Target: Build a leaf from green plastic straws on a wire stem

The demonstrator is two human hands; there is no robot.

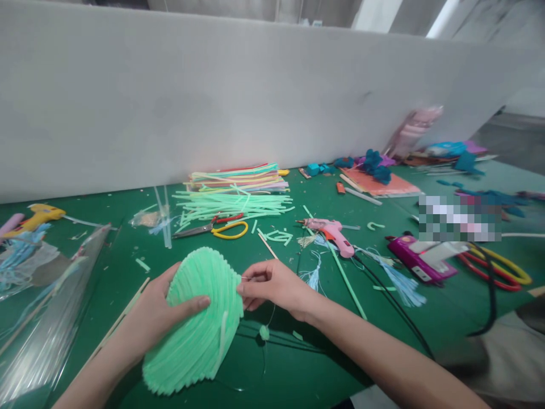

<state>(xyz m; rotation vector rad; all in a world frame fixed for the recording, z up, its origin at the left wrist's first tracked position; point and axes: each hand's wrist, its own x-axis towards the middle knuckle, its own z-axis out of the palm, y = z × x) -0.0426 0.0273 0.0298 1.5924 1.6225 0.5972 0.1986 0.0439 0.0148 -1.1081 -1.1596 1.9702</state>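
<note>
Green fuzzy piece (187, 346): was nearest the camera, left of centre, its ridged rows facing up; whether its near end touched the green table (123, 272) could not be told.
Left hand (159, 312): gripped the piece from the left, thumb pressed across its front, other fingers mostly hidden behind.
Right hand (272, 287): had its fingertips pinched on a thin strand (246, 278) at the piece's right edge.
Small green tuft (264, 333): sat to the right of the piece, on the near side of the right hand.
Scissors (215, 230): lay beyond the piece, blades leftward.
Mint stems (238, 203): were heaped farther off, a multicoloured bundle (238, 180) just behind.
Pink glue gun (334, 232): lay right of the scissors, nozzle leftward.
Purple device (417, 261): stood farther right.
</note>
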